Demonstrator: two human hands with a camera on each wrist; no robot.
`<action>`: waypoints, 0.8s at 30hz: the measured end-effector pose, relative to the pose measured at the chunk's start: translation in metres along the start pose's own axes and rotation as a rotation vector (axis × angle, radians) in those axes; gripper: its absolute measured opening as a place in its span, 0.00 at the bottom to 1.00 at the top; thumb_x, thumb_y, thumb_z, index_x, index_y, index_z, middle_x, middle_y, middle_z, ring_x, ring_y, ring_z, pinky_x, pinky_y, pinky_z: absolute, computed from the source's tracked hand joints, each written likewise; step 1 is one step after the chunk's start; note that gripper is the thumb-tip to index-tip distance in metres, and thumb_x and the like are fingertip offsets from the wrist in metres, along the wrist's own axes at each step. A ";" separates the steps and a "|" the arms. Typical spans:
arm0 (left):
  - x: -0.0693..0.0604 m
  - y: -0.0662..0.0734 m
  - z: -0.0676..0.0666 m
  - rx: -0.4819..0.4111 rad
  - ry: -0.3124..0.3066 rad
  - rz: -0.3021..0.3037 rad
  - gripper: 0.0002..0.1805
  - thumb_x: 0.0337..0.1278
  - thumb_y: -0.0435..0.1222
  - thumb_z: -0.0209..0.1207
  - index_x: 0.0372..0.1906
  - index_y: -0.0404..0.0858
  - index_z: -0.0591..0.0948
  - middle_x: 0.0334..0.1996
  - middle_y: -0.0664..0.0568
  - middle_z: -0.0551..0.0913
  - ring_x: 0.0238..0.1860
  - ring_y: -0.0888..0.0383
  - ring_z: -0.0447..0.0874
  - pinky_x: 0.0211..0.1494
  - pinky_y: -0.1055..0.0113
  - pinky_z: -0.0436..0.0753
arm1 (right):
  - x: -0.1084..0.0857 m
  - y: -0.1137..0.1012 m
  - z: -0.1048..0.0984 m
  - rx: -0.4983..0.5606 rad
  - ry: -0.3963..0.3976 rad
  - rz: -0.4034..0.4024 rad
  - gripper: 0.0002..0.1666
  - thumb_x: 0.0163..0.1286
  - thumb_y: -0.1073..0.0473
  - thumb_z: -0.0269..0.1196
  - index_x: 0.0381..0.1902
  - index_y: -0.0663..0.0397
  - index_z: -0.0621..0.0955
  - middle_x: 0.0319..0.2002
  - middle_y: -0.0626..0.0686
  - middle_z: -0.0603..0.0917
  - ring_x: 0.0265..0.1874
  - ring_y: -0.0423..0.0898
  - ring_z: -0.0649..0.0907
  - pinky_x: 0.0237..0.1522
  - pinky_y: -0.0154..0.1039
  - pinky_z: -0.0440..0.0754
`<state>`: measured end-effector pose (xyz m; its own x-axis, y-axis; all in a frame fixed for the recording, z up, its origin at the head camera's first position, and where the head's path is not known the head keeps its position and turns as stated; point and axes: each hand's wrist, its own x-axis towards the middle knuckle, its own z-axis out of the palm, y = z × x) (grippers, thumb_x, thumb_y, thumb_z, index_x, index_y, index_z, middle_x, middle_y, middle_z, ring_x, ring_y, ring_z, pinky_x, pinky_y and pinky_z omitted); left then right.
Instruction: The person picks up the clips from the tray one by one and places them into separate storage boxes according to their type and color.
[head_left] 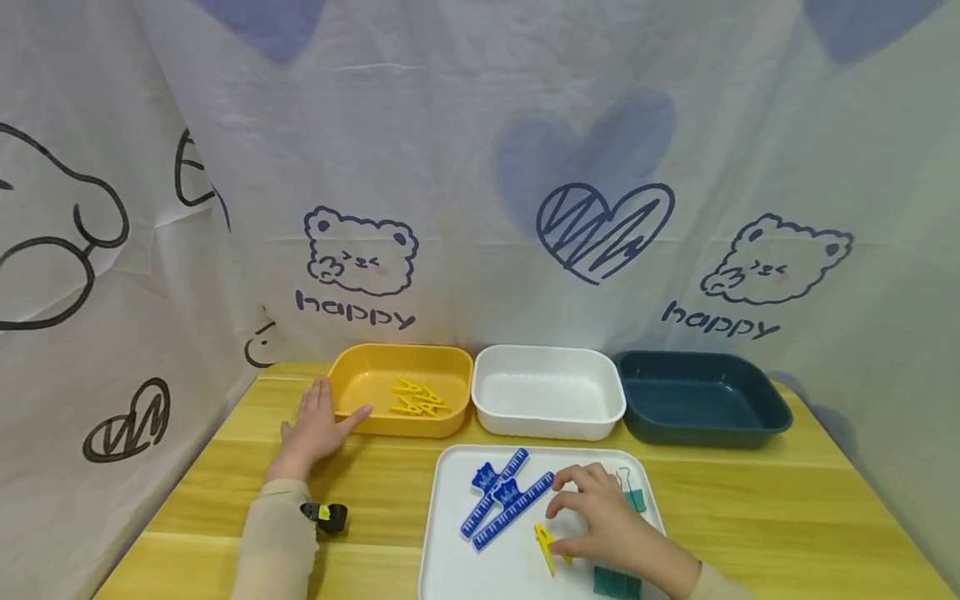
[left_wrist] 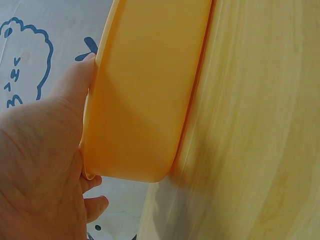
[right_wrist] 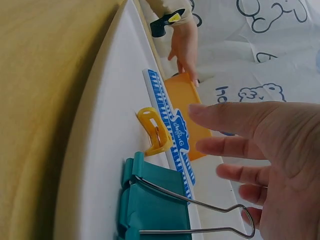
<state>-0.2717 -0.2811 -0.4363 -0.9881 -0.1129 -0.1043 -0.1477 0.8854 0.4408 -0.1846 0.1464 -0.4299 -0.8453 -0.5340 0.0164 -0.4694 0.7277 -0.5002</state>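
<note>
My left hand (head_left: 311,429) rests at the near left corner of the yellow bin (head_left: 420,427), thumb along the front rim and fingers straight along the left side. Several yellow clothespins (head_left: 420,402) lie inside it. My right hand (head_left: 611,525) hovers over the white tray (head_left: 442,575) with fingers spread and nothing held. Just below its thumb is another yellow clothespin (head_left: 543,546); the right wrist view shows a gap between this clothespin (right_wrist: 156,131) and the hand. Two blue piano-key clips (head_left: 513,512) lie to its left. Teal binder clips (head_left: 617,582) lie on the tray around the right hand.
A white bin (head_left: 547,425) and a dark blue bin (head_left: 708,435) stand beside the yellow one in a row at the back of the wooden table (head_left: 375,517). Behind them hangs a printed curtain (head_left: 465,167). A black band (head_left: 325,517) is on the left wrist.
</note>
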 end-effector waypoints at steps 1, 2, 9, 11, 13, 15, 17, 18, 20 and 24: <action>0.000 0.000 0.000 0.001 0.000 0.000 0.64 0.56 0.74 0.40 0.76 0.29 0.34 0.77 0.32 0.33 0.77 0.32 0.33 0.66 0.21 0.40 | 0.000 0.001 0.000 -0.011 -0.008 0.001 0.17 0.48 0.43 0.77 0.34 0.38 0.85 0.50 0.46 0.77 0.51 0.47 0.68 0.54 0.55 0.70; 0.000 0.001 0.000 0.001 -0.001 0.000 0.64 0.56 0.74 0.40 0.76 0.30 0.34 0.77 0.32 0.33 0.77 0.32 0.33 0.66 0.21 0.40 | 0.000 0.001 0.001 -0.025 -0.015 0.000 0.17 0.48 0.43 0.77 0.34 0.38 0.85 0.50 0.45 0.77 0.50 0.47 0.68 0.54 0.55 0.70; 0.001 0.001 0.000 -0.003 -0.003 0.000 0.64 0.56 0.74 0.40 0.76 0.29 0.34 0.77 0.32 0.32 0.77 0.32 0.31 0.66 0.21 0.39 | 0.000 0.005 0.002 -0.094 -0.079 0.003 0.16 0.44 0.43 0.78 0.29 0.33 0.84 0.47 0.41 0.75 0.48 0.46 0.67 0.53 0.54 0.70; 0.000 0.001 0.000 -0.003 -0.003 0.000 0.64 0.56 0.75 0.40 0.76 0.29 0.34 0.77 0.32 0.32 0.77 0.32 0.31 0.66 0.21 0.39 | -0.001 0.006 0.003 -0.113 -0.094 0.004 0.15 0.44 0.43 0.78 0.27 0.32 0.83 0.46 0.40 0.74 0.48 0.45 0.66 0.53 0.53 0.69; 0.000 0.001 0.000 -0.003 -0.004 0.000 0.64 0.56 0.74 0.40 0.76 0.29 0.34 0.77 0.32 0.31 0.77 0.32 0.31 0.66 0.21 0.38 | -0.001 0.006 0.004 -0.129 -0.100 -0.005 0.14 0.44 0.44 0.78 0.25 0.32 0.82 0.46 0.39 0.73 0.47 0.44 0.66 0.52 0.51 0.68; -0.001 0.001 0.000 -0.002 -0.006 0.000 0.64 0.56 0.74 0.40 0.76 0.29 0.34 0.77 0.32 0.31 0.77 0.32 0.30 0.66 0.21 0.38 | -0.001 0.007 0.005 -0.147 -0.105 -0.015 0.14 0.43 0.45 0.78 0.23 0.32 0.80 0.45 0.39 0.74 0.46 0.43 0.66 0.51 0.49 0.68; -0.002 0.002 0.000 -0.001 -0.009 -0.002 0.64 0.57 0.74 0.40 0.76 0.28 0.34 0.77 0.32 0.31 0.77 0.32 0.30 0.67 0.22 0.37 | -0.001 0.007 0.007 -0.158 -0.111 -0.022 0.15 0.43 0.46 0.78 0.21 0.32 0.79 0.45 0.39 0.74 0.46 0.43 0.66 0.50 0.47 0.67; -0.003 0.002 0.000 0.001 -0.008 -0.001 0.63 0.57 0.74 0.40 0.76 0.28 0.34 0.77 0.32 0.32 0.77 0.32 0.30 0.67 0.22 0.37 | -0.001 0.007 0.007 -0.164 -0.113 -0.024 0.15 0.43 0.47 0.77 0.20 0.32 0.79 0.45 0.40 0.74 0.45 0.43 0.66 0.49 0.46 0.67; -0.003 0.003 0.000 0.004 -0.005 0.001 0.63 0.57 0.73 0.40 0.76 0.28 0.35 0.77 0.31 0.32 0.77 0.32 0.30 0.67 0.22 0.37 | -0.001 0.006 0.008 -0.173 -0.121 -0.023 0.15 0.44 0.47 0.77 0.19 0.33 0.79 0.46 0.40 0.75 0.45 0.43 0.66 0.48 0.45 0.67; -0.003 0.003 -0.001 0.023 0.012 0.011 0.63 0.58 0.73 0.40 0.76 0.27 0.36 0.76 0.30 0.34 0.77 0.31 0.31 0.68 0.23 0.35 | -0.001 0.007 0.009 -0.180 -0.115 -0.030 0.14 0.44 0.49 0.77 0.17 0.34 0.79 0.45 0.41 0.76 0.45 0.43 0.66 0.45 0.43 0.66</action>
<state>-0.2693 -0.2784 -0.4339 -0.9901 -0.1085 -0.0891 -0.1361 0.8968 0.4210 -0.1848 0.1476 -0.4412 -0.8004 -0.5948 -0.0747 -0.5408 0.7702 -0.3381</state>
